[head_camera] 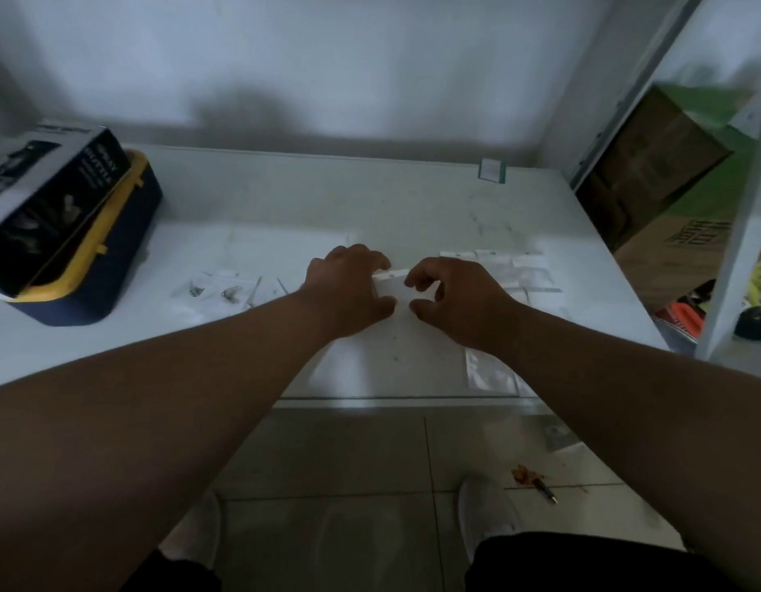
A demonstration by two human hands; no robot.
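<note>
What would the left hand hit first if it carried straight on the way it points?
The left hand points right, at the white packet it pinches. Just past it is the right hand, gripping the other side. Depth is unclear.

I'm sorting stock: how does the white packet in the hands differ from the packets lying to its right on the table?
The white packet is pinched by the left hand and the right hand; the packets at the right lie untouched on the table. The held one is single; those are several, laid close together. Both are pale, flat and small.
</note>
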